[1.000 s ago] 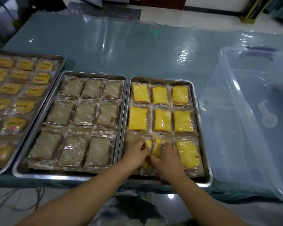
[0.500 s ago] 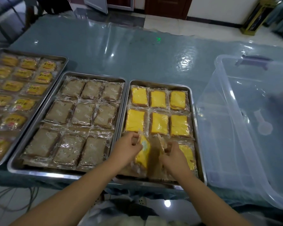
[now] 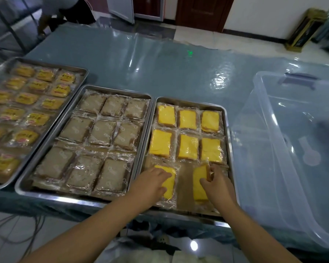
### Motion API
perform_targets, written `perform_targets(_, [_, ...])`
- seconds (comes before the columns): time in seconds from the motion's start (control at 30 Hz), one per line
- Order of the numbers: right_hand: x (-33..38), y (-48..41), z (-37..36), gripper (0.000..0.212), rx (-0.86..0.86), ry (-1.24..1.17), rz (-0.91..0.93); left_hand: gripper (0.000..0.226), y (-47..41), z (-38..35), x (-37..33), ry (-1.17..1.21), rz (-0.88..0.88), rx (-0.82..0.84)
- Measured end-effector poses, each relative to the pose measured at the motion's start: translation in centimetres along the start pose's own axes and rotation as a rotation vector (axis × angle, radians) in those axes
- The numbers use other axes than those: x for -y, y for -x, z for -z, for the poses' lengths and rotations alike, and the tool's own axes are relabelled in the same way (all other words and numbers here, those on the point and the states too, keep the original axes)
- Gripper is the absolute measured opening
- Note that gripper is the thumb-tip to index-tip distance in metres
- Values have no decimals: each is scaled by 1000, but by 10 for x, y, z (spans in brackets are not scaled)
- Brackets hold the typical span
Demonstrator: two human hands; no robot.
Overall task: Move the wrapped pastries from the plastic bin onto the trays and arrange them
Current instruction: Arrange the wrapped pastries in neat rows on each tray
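One yellow pastry (image 3: 170,184) is pressed flat on the right tray (image 3: 184,190) under the left hand (image 3: 150,184); a second pastry (image 3: 198,185) is gripped, tilted, by the right hand (image 3: 217,186).

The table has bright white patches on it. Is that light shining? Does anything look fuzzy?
Head view: yes, room light glares white off the clear plastic cover. Head view: the far-left tray looks soft and fuzzy near the picture's edge, and its rim seems to bow, likely from the wide lens.
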State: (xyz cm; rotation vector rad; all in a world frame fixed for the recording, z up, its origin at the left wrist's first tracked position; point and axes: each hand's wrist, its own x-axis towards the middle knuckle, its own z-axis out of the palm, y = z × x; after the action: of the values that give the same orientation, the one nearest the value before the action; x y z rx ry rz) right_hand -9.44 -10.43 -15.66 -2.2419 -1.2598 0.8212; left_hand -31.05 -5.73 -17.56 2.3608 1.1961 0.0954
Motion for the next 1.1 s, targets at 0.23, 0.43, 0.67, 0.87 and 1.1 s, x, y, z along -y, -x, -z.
perform_targets(0.23, [10,-1,-15,31,69,-133,24,64,1,-20,10,-318,-149,159])
perform_targets(0.43, [0,8,-19,31,108,228,66,61,9,-16,16,-332,-86,163])
perform_targets(0.67, [-27,3,-9,49,-70,519,285,69,-4,-17,-2,-272,-123,42])
perform_targets(0.87, [-47,7,-1,55,12,648,357,80,-35,-38,-18,-308,-241,140])
perform_targets(1.1, [-57,9,5,59,54,647,366,79,-44,-47,-9,-436,-317,167])
